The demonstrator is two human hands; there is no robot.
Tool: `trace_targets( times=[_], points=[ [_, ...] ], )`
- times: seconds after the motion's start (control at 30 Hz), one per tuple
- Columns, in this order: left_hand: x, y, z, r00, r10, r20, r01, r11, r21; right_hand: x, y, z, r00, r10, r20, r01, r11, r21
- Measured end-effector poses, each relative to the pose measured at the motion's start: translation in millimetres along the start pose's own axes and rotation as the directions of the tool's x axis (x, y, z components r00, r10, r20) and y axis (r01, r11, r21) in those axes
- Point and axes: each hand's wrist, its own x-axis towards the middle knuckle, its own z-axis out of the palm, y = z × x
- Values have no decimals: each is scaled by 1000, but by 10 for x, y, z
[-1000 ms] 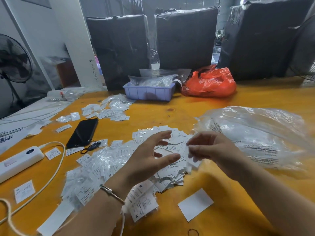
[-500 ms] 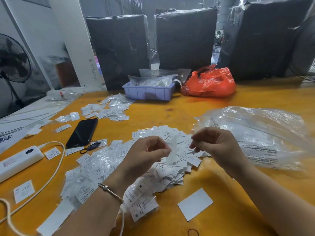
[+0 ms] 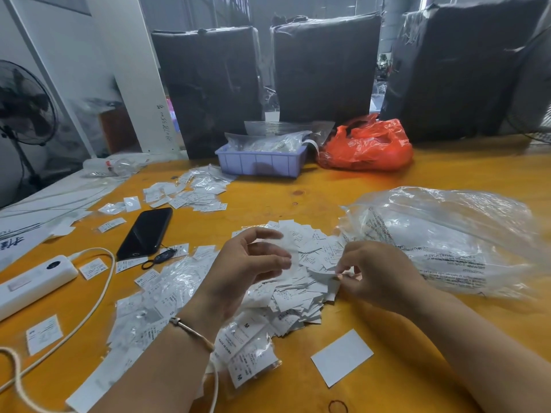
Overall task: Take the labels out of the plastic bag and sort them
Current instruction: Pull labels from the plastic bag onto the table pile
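Left hand [image 3: 253, 263] is held over the label pile [image 3: 298, 272], fingers curled round a small clear sleeve, blurred; whether a label is inside cannot be told. Right hand [image 3: 372, 275] pinches a white label at the pile's right edge. Plastic bag [image 3: 447, 239] lies crumpled just right of the pile on the table [image 3: 298, 189]. Risk judged: sizes could be mixed if the pinched label drops back, or neighbours get dragged along. The pinched label's long axis appears roughly left-right, lying near flat; its print side cannot be told.
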Motion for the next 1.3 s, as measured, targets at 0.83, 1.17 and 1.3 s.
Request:
trace_targets(
  times=[0.83,1.17,1.3],
  points=[
    [-67,-52,132,979,141,145,-172,958,229,-62,-218,-60,999,7,-41,33,489,872],
    [-79,-37,120,965,108,239,-180,936,304,-55,-156,-172,999,54,-1,-25,472,881],
    [-60,-22,102,981,117,153,-153,955,253,-54,-84,-246,990,139,-19,-28,329,944]
  ],
)
